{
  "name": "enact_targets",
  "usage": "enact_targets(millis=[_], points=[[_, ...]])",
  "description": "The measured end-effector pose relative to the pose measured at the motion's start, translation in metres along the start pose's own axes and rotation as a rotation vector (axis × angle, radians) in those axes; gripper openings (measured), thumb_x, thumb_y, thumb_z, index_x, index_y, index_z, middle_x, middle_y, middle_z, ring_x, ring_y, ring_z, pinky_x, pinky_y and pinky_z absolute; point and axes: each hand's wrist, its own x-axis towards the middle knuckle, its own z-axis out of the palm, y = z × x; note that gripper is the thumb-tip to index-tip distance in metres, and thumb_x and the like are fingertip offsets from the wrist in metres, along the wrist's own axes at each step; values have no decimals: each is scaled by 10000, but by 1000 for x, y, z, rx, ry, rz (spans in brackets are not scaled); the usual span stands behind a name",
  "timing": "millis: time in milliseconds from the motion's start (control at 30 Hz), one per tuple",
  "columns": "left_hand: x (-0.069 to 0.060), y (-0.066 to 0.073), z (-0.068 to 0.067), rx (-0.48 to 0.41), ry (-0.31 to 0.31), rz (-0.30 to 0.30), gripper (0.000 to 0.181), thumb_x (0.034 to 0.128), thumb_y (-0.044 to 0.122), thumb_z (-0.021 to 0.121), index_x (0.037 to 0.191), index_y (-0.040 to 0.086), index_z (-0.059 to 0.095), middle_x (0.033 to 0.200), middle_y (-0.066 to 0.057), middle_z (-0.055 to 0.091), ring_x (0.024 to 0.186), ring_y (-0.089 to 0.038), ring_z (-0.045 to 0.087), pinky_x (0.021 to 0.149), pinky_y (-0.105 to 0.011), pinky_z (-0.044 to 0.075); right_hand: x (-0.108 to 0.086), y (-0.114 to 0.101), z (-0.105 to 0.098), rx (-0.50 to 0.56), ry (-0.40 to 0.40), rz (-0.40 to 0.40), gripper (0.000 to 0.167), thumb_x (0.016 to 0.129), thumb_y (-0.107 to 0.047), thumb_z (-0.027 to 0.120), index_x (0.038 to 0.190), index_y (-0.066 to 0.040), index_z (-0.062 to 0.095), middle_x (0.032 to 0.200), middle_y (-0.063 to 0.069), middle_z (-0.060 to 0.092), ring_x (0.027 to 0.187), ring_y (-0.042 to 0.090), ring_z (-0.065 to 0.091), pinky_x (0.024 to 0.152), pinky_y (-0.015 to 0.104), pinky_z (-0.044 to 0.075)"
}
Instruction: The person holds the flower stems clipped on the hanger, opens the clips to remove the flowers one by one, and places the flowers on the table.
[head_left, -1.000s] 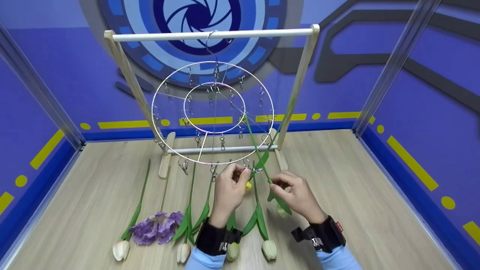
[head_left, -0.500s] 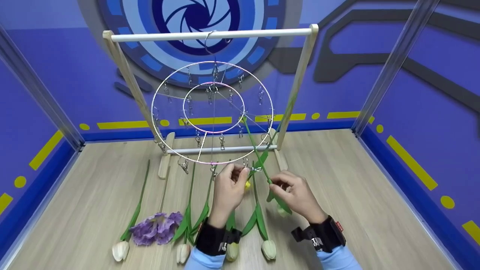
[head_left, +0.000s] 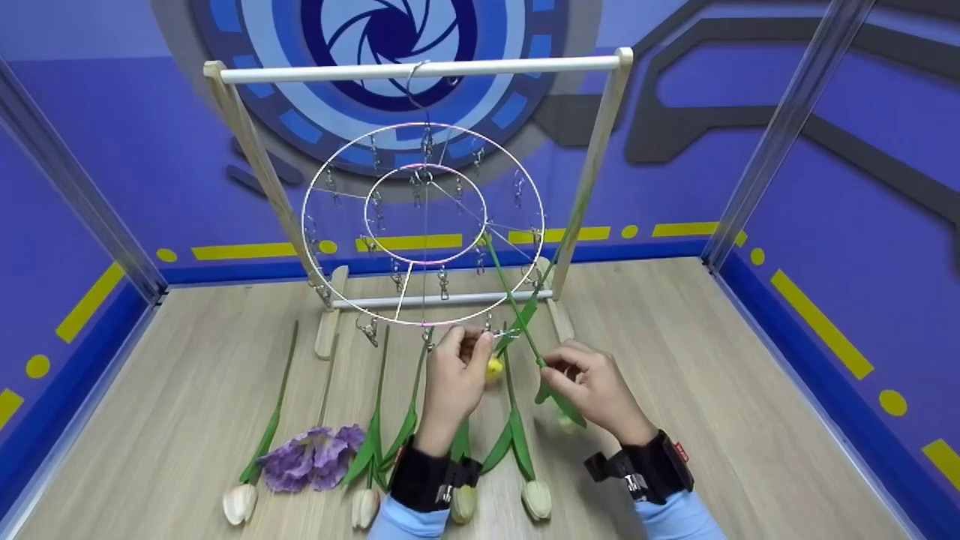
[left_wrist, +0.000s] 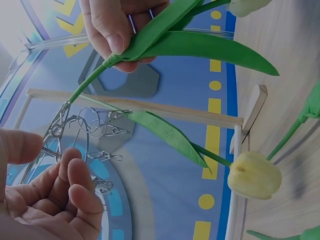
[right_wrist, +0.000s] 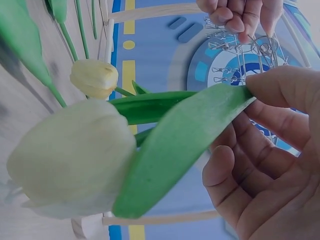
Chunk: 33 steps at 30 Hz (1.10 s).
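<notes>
My left hand [head_left: 459, 375] pinches a metal clip [head_left: 506, 334] at the near right of the white outer ring [head_left: 375, 313]. My right hand [head_left: 592, 382] pinches the green stem [head_left: 512, 300] of a tulip just by its leaves; its pale bloom [right_wrist: 70, 160] points down in the right wrist view. The stem passes close to the clip, and I cannot tell whether the clip bites it. A yellow tulip [left_wrist: 255, 175] hangs bloom down behind, its leaf [left_wrist: 162, 131] beneath another clip.
The ring hangs by a hook from a wooden frame [head_left: 420, 71], with several clips dangling around it. On the wooden table [head_left: 720, 420] lie a purple flower [head_left: 311, 457] and several pale tulips, among them a white tulip [head_left: 240, 504]. Blue walls [head_left: 862, 210] enclose the table.
The hands hold the same grips throughout. The ring and clips have shifted very slightly in the head view, and a little more of the yellow bloom shows beside the left hand.
</notes>
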Motion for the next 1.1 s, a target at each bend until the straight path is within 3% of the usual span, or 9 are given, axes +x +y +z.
enact_targets(millis=[367, 600, 767, 967, 1100], points=[[0, -1, -1, -23, 30, -23, 188, 1041, 111, 595, 1131, -27, 686, 967, -108, 685, 862, -185, 633, 784, -274, 536, 0, 0, -7, -18, -5, 20, 140, 895, 31, 742, 985, -71, 772, 866, -49, 659, 723, 38, 549, 620, 201, 459], [0, 1, -2, -20, 2, 22, 235, 1089, 102, 487, 1193, -14, 664, 1068, -138, 725, 979, -299, 703, 855, -364, 564, -1, 1, -9, -8, 8, 3, 129, 901, 37, 736, 982, -57, 768, 866, -26, 672, 720, 56, 559, 620, 206, 463], [0, 3, -3, -28, -23, 18, 240, 1095, 105, 475, 1196, -10, 659, 1083, -154, 720, 1004, -297, 692, 859, -355, 558, -1, 0, -10, -8, 25, 3, 143, 893, 43, 744, 988, -59, 772, 869, -9, 685, 729, 75, 576, 620, 202, 461], [-1, 6, -4, 61, -31, 46, 246, 1083, 118, 510, 1222, -13, 666, 1106, -128, 716, 1035, -252, 678, 866, -354, 560, -1, -1, -14, -10, 33, 7, 166, 894, 41, 743, 999, -82, 781, 877, -25, 690, 742, 60, 581, 628, 194, 468], [-3, 9, -4, 145, -41, 86, 253, 1083, 147, 520, 1231, 0, 664, 1123, -129, 703, 945, -231, 676, 805, -343, 565, -1, 1, -17, -5, 43, 9, 179, 887, 54, 740, 1011, -68, 782, 888, -5, 697, 751, 46, 583, 636, 185, 471]])
